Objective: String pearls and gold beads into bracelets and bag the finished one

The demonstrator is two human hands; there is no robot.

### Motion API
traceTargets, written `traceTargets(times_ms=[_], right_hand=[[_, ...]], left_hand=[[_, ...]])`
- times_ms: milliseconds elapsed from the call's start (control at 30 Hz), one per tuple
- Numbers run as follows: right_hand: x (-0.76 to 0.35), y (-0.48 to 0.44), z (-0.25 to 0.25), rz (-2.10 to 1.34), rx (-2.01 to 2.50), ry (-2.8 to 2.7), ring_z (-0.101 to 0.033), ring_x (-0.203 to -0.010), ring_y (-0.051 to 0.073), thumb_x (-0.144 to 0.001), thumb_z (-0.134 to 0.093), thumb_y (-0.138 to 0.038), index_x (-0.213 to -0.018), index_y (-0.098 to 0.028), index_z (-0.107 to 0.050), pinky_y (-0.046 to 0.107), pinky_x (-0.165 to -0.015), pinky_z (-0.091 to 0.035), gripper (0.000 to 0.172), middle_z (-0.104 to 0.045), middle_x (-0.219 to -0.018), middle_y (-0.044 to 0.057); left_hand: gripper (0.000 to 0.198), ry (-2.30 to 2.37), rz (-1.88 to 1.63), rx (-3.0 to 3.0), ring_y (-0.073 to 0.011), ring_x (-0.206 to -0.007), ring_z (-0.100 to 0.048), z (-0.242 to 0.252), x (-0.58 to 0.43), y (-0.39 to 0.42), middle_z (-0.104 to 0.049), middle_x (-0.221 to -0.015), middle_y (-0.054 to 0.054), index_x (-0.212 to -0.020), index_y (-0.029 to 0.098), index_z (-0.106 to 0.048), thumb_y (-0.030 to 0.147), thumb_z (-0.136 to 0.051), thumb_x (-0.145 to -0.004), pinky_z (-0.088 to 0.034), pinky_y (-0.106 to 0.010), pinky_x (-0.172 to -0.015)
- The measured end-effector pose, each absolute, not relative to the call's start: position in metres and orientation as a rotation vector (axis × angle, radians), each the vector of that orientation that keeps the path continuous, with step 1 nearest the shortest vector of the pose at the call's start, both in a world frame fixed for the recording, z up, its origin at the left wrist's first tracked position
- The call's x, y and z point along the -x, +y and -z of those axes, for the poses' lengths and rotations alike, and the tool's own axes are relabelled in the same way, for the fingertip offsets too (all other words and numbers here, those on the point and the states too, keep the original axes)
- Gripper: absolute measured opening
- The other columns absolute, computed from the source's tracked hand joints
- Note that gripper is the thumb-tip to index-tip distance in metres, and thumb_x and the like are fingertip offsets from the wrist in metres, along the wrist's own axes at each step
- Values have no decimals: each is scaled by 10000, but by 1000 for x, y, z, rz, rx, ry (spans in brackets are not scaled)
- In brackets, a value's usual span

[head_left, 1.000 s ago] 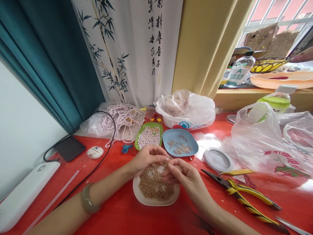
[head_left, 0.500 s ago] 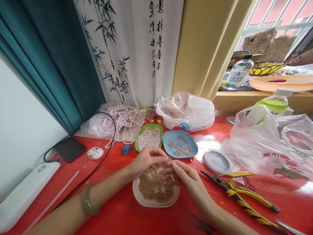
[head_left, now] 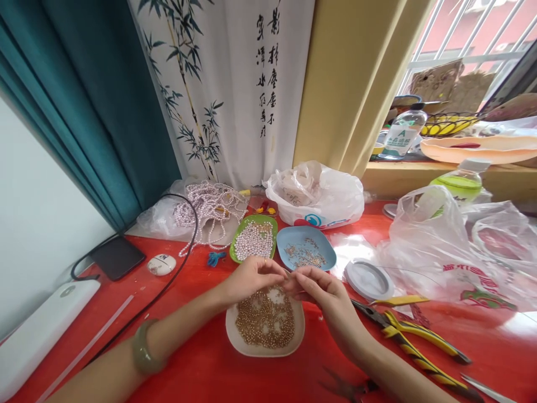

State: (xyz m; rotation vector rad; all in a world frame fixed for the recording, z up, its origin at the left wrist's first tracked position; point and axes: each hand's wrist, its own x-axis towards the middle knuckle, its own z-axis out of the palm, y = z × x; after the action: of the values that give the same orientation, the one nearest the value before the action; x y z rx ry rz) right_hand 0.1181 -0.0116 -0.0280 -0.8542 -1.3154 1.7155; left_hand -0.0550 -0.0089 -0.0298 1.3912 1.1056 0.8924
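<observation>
My left hand (head_left: 251, 281) and my right hand (head_left: 325, 291) meet above the far edge of a whitish tray (head_left: 265, 351) that holds many small gold beads (head_left: 266, 327). Thumb and forefinger of each hand are pinched together, tip close to tip. Whatever lies between the fingertips is too small to make out. Beyond the hands, a green tray (head_left: 274, 230) holds pale pearl beads (head_left: 254, 240). To its right is a blue tray (head_left: 289, 236) with small gold-coloured pieces (head_left: 308, 254). A green bangle (head_left: 145, 347) circles my left forearm.
Yellow-and-black pliers (head_left: 419, 358) and a grey round spool (head_left: 369, 280) lie right of my right hand. A dark tool (head_left: 344, 386) sits below that forearm. Plastic bags (head_left: 314, 196) stand behind the trays. A black cable (head_left: 168, 285), mouse (head_left: 161, 264) and phone (head_left: 117, 257) are left.
My right hand's fingers have drawn in closer to the left fingertips, and its spread lower fingers have curled. The view has shifted slightly; trays and tools keep their places.
</observation>
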Motion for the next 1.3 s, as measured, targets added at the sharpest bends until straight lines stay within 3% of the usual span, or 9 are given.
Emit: traceTargets(times_ms=[233, 367, 500, 667, 900, 1067, 1300], right_hand=[[-128, 2, 12, -1460, 940, -1409, -561, -726, 138, -722, -604, -309, -684, -187, -627, 256, -722, -416, 130, -631, -710, -8], [-137, 6, -4, -1378, 916, -1472, -506, -578, 96, -748, -576, -288, -704, -194, -628, 218, -577, -400, 116, -599, -658, -27], [-147, 9, -16, -1367, 841, -1463, -485, -480, 69, -771, -557, -303, -738, -190, -614, 195, -460, -379, 131, -608, -671, -24], [-163, 9, -35, -1307, 761, -1365, -531, -505, 64, -774, -564, -296, -766, -178, -608, 177, -469, -413, 126, -626, -687, -16], [-189, 13, -59, -1099, 720, -1201, -574, -535, 68, -745, -583, -272, -796, -198, -627, 178, -489, -420, 100, -627, -687, -23], [-202, 23, -62, -1034, 726, -1024, -585, -542, 61, -701, -616, -269, -758, -198, -627, 160, -478, -427, 91, -612, -662, -37], [-208, 37, -54, -1084, 744, -863, -605, -558, 57, -674, -646, -225, -735, -190, -634, 137, -478, -453, 72, -633, -663, -39]], left_hand=[[159, 1075, -804, -1408, -164, -764, -576, 27, 46, -15, -657, -844, -57, -835, 155, -660, 222, -607, -700, -422, -261, -674], [268, 1052, -834, -1368, -158, -746, -570, 17, 30, -17, -653, -869, -55, -949, 174, -642, 203, -620, -684, -421, -258, -650], [219, 944, -866, -1411, -174, -817, -568, 9, 9, -15, -666, -893, -52, -903, 186, -670, 196, -614, -692, -411, -281, -728], [154, 972, -883, -1484, -154, -675, -562, 11, -11, -2, -680, -747, -43, -796, 176, -702, 244, -609, -693, -416, -262, -645], [207, 976, -891, -1343, -126, -600, -535, 22, -23, 13, -689, -758, -80, -777, 137, -705, 297, -654, -656, -400, -228, -576], [259, 913, -797, -1273, -68, -479, -439, 23, -23, 11, -682, -810, -97, -792, 128, -694, 347, -647, -664, -357, -183, -459], [242, 818, -732, -1128, -51, -496, -466, 18, -18, -2, -671, -854, -109, -853, 121, -651, 287, -647, -676, -385, -182, -501]])
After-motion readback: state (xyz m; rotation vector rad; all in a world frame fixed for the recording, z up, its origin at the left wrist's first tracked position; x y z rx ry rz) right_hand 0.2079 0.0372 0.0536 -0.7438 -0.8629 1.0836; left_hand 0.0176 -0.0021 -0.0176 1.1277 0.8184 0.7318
